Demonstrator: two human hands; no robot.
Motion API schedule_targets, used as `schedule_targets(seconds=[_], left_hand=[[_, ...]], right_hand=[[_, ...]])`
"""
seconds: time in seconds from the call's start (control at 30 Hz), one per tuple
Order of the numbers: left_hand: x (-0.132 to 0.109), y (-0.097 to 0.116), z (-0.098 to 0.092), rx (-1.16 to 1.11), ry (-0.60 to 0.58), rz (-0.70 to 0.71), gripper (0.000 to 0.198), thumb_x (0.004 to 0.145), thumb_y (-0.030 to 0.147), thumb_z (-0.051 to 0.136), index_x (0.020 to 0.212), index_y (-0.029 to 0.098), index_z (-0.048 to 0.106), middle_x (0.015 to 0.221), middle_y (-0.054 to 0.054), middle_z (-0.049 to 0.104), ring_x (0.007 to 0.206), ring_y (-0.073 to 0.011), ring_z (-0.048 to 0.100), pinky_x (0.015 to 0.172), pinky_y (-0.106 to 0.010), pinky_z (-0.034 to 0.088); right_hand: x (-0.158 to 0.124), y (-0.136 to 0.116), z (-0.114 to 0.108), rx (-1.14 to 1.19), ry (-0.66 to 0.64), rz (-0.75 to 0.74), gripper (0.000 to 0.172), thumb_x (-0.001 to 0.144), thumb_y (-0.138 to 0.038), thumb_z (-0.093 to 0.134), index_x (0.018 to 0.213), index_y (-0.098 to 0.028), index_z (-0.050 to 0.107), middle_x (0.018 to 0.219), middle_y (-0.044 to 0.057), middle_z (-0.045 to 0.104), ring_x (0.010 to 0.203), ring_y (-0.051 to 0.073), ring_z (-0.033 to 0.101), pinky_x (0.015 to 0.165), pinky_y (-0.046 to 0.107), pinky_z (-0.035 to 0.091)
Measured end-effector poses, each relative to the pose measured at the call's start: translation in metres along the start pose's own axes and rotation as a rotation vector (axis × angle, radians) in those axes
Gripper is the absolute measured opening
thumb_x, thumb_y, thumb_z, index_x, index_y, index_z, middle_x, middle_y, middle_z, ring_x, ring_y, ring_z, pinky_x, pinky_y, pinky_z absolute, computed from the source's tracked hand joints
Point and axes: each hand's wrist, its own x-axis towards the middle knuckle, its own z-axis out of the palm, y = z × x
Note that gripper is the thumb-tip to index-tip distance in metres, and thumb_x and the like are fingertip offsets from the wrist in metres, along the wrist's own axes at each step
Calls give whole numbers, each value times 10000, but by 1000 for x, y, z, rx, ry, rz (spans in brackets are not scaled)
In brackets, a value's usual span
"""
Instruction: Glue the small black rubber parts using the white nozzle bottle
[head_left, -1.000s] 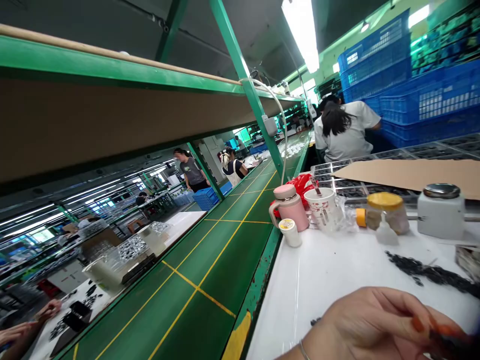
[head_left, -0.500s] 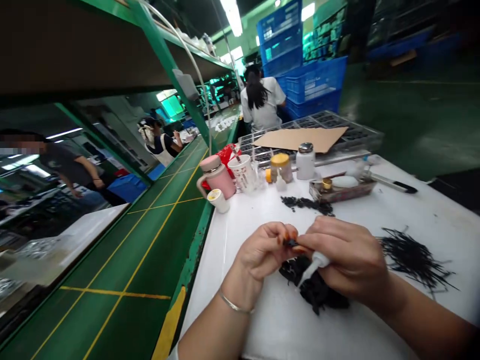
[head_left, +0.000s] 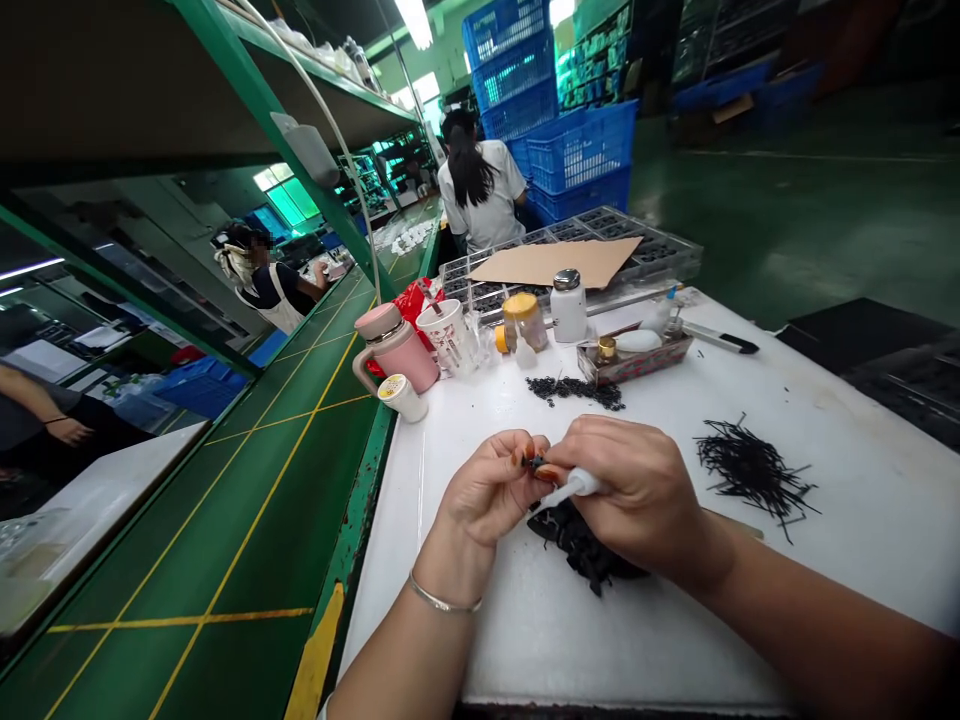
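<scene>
My left hand [head_left: 484,485] is closed in a pinch on a small black part [head_left: 534,463], whose exact kind is too small to tell. Fingertips of my right hand [head_left: 637,490] meet the same part from the other side. Tucked in my right palm is a white glue bottle [head_left: 585,483], its thin nozzle pointing down and left. Below both hands lies a heap of black pieces [head_left: 577,550], partly covered by my right hand. Thin black strips [head_left: 750,465] form a loose pile to the right, and small black rings [head_left: 574,392] are scattered farther back.
A pink mug [head_left: 397,348], a small white tub [head_left: 403,397], a paper cup [head_left: 444,335], a yellow-lidded jar [head_left: 525,320] and a white bottle [head_left: 568,308] line the back. Behind them, cardboard [head_left: 559,262] covers trays. A green conveyor belt [head_left: 225,520] runs along the left; a utility knife [head_left: 720,337] lies right.
The camera view has shifted, so the table sits farther left in the picture. Both hands stay together at the small black part. A co-worker at the far left has moved partly out of view.
</scene>
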Motion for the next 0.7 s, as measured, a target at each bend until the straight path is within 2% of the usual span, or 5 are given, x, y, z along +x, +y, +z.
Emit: schedule_targets(seconds=[0.13,0.33,0.5,0.7], left_hand=[[-2,1,3,-26,-18,-30,252,573,105,808,620,119,560,668,5,561,580,-74,569,594,-165,490],[-4,1,7,-38,4,-38,259,613,98,786,696,139,544,781,-15,599,621,-73,589,594,-144,496],[-4,-2,6,-56,-39,-19,236,646,80,772,724,138,557,847,-26,625,659,-75,596,628,-156,512],[-5,-3,8,-109,-67,-26,255,635,102,800,695,133,555,779,-4,601,659,-75,592,671,-173,515]], right_hand=[[0,3,-2,-100,3,-172,206,740,0,451,734,-170,568,622,36,559,578,151,445,553,284,337],[2,5,-8,-154,25,-269,186,794,-24,469,790,-185,560,658,43,610,583,155,480,561,294,363],[2,7,-9,-136,25,-306,229,774,21,470,851,-171,569,709,64,646,605,155,501,568,297,394],[-2,9,-3,-70,63,-251,232,768,8,524,899,-172,592,729,52,647,620,146,510,579,288,404]])
